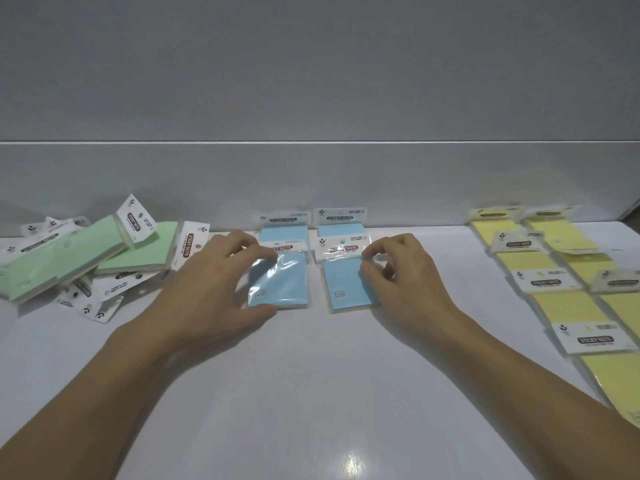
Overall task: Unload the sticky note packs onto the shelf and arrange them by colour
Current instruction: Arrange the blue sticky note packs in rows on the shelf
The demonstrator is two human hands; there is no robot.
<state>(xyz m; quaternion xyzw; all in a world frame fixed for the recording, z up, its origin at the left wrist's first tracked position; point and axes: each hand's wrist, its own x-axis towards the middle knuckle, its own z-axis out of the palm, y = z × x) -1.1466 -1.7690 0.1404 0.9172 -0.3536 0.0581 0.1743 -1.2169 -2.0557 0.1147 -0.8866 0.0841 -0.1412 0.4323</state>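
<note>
Two rear blue packs (pixel 284 233) lie half covered by front blue packs (pixel 346 282).

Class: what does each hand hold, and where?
Left hand grips near-left blue pack, thumb at its near edge. Right hand pinches near-right blue pack at right edge.

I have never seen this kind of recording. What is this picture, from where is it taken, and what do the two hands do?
No machine here: a person wears a camera on the head, so the picture looks down at their bare hands. On the white shelf lie green packs piled at the left, blue packs in the middle, yellow packs in rows at the right. The left hand holds the left front blue pack; the right hand pinches the edge of the right front blue pack.
</note>
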